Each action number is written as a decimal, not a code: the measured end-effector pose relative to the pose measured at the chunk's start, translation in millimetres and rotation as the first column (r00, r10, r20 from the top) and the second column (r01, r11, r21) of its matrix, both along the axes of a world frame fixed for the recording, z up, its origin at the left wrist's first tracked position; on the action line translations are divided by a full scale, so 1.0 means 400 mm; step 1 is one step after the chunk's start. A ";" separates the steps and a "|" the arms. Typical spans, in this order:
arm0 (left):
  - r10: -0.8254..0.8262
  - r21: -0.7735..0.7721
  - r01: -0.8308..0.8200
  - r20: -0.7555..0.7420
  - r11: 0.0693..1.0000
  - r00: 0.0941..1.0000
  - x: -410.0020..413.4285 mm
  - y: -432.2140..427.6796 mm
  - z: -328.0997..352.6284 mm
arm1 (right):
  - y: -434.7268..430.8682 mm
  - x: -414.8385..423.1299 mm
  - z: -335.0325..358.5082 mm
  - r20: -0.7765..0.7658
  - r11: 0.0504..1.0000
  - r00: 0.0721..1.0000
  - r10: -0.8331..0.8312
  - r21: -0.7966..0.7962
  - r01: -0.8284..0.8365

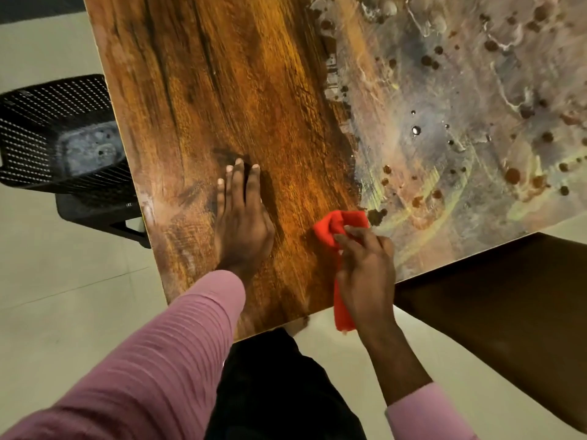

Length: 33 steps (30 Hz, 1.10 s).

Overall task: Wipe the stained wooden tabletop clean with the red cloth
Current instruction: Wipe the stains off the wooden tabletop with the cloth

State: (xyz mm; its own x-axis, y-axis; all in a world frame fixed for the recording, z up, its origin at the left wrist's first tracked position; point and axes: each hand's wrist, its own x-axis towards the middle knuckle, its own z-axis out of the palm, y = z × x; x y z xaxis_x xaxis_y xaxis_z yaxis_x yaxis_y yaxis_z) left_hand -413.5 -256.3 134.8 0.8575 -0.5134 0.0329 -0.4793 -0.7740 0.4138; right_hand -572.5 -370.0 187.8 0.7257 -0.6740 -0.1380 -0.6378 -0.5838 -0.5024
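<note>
The wooden tabletop (254,90) fills the upper middle of the head view. Its left half shows bare brown grain. Its right half carries a grey, smeared stain (460,106) with dark blobs and yellowish streaks. My right hand (365,268) grips the bunched red cloth (340,225) near the table's front edge, and the cloth presses on the wood just left of the stain's border. A tail of the cloth hangs down past my wrist. My left hand (243,217) lies flat on the bare wood, fingers together, holding nothing.
A black perforated plastic chair (57,138) stands on the pale tiled floor (63,296) to the left of the table. The table's front edge runs diagonally just beyond my legs. A dark brown panel (508,312) sits below the table at the right.
</note>
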 end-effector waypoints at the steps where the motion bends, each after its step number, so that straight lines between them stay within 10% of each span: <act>1: -0.004 0.000 0.004 0.002 1.000 1.000 0.000 0.001 -0.001 | 0.005 0.005 0.002 0.004 0.999 0.999 -0.051 0.012 0.051; 9: -0.007 -0.003 0.007 -0.013 1.000 1.000 0.001 -0.002 0.006 | 0.212 -0.128 0.023 -0.072 0.923 0.921 0.384 0.028 -0.383; 17: 0.006 0.003 -0.006 -0.018 1.000 1.000 0.000 -0.005 0.003 | 0.001 -0.159 0.011 -0.107 0.989 0.987 -0.123 -0.095 0.113; 25: 0.018 -0.004 -0.018 -0.013 1.000 1.000 -0.007 -0.008 0.010 | 0.130 -0.161 0.008 -0.099 0.953 0.950 0.297 -0.027 -0.301; 33: 0.021 -0.021 -0.021 -0.004 1.000 1.000 -0.003 -0.007 -0.003 | -0.133 -0.194 0.004 -0.106 0.964 0.963 -0.248 -0.128 0.235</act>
